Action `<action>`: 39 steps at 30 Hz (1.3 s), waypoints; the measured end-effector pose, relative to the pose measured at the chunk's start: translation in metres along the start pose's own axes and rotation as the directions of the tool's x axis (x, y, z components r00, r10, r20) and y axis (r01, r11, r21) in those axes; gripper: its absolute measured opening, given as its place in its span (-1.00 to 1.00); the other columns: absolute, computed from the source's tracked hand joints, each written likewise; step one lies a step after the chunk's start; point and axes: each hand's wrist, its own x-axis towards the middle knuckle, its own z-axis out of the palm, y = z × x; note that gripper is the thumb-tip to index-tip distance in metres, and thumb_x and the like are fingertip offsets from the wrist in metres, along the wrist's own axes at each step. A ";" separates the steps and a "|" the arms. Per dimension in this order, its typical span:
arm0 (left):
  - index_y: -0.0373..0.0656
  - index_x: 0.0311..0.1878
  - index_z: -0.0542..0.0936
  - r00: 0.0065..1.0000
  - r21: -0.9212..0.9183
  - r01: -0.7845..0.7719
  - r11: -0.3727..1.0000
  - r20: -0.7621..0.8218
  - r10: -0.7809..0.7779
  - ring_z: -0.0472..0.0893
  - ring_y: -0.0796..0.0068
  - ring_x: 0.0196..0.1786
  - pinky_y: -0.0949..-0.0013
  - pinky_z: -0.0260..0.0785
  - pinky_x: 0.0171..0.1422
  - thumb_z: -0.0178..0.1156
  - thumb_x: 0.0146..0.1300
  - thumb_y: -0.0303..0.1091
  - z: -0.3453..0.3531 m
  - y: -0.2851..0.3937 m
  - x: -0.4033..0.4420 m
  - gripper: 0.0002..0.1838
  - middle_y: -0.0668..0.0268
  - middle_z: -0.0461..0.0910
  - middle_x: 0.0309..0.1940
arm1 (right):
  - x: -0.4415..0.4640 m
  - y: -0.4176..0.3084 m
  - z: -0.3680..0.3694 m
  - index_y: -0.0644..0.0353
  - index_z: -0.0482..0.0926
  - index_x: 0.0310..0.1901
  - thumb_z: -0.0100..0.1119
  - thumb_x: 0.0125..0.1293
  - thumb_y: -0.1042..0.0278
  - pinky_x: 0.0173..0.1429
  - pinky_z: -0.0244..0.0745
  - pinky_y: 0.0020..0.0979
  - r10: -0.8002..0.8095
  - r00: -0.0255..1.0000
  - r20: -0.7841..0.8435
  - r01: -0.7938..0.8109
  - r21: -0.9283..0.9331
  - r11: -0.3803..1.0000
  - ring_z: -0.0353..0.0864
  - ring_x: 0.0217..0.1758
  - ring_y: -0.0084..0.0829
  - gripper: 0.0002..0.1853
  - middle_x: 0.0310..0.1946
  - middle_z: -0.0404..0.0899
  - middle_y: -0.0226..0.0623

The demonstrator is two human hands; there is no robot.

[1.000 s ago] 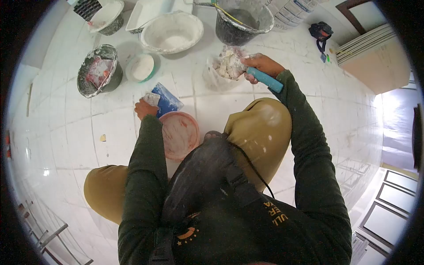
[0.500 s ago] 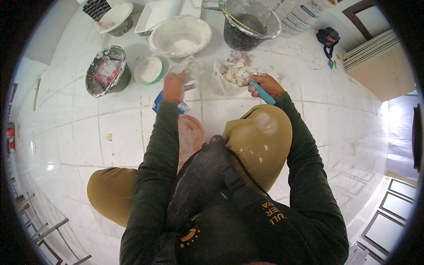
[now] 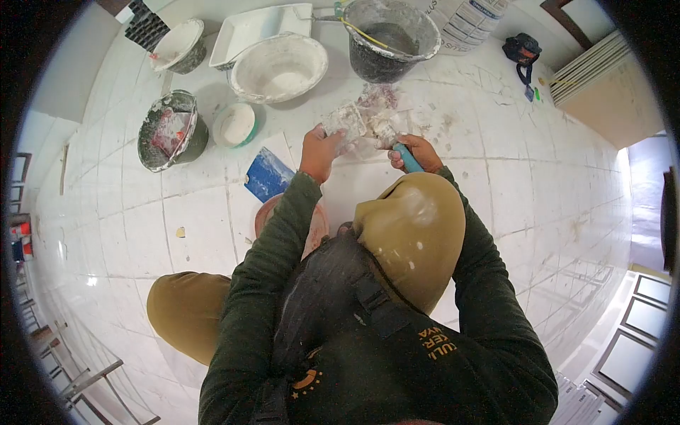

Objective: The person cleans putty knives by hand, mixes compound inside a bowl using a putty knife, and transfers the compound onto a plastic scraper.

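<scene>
My right hand grips the blue handle of a scraper, whose far end is caked in white and lies among off-white lumps. The lumps sit in a thin clear plastic bag on the floor. My left hand has its fingers closed on the near left side of this bag. Just left of that hand lies a flat blue plate smeared with white. Beneath my left forearm, a pink basin is partly hidden.
Beyond my hands stand a whitish basin, a black bucket, a white tray and a small teal-rimmed bowl. Farther left is a dark bucket with a red thing inside. My bent knee rises close to my right hand.
My left hand has moved right, toward the lumps, and now holds the bag's side. The blue plate has come into fuller view. My right hand keeps its grip on the scraper.
</scene>
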 end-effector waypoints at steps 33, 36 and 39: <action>-0.33 -0.28 0.52 0.834 0.857 -0.502 0.117 0.443 0.330 0.53 -0.05 -0.23 0.08 0.40 -0.14 0.00 0.06 -0.51 0.041 -0.047 0.019 -0.83 -0.07 0.48 -0.32 | 0.003 0.013 -0.005 0.25 0.36 -0.21 -0.03 0.28 0.46 -0.58 0.28 -0.50 -0.066 0.997 -0.036 0.067 0.046 0.997 0.35 -0.56 -0.49 -0.91 -0.51 0.38 -0.26; -0.32 -0.31 0.54 0.859 0.888 -0.458 0.031 0.433 0.274 0.53 -0.04 -0.21 0.09 0.40 -0.12 0.00 0.06 -0.50 0.036 -0.054 0.034 -0.83 -0.06 0.51 -0.34 | -0.003 0.017 0.003 0.25 0.36 -0.23 0.00 0.27 0.45 -0.59 0.27 -0.51 -0.103 0.988 -0.115 0.107 0.029 0.994 0.34 -0.57 -0.49 -0.90 -0.51 0.37 -0.26; -0.31 -0.34 0.56 0.869 0.922 -0.385 0.034 0.350 0.351 0.54 -0.03 -0.22 0.08 0.39 -0.10 0.04 0.05 -0.46 0.022 -0.058 0.050 -0.84 -0.04 0.53 -0.35 | -0.010 0.018 0.006 0.26 0.36 -0.25 0.02 0.25 0.45 -0.58 0.25 -0.51 -0.119 0.987 -0.109 0.119 -0.006 0.993 0.35 -0.55 -0.47 -0.90 -0.52 0.35 -0.29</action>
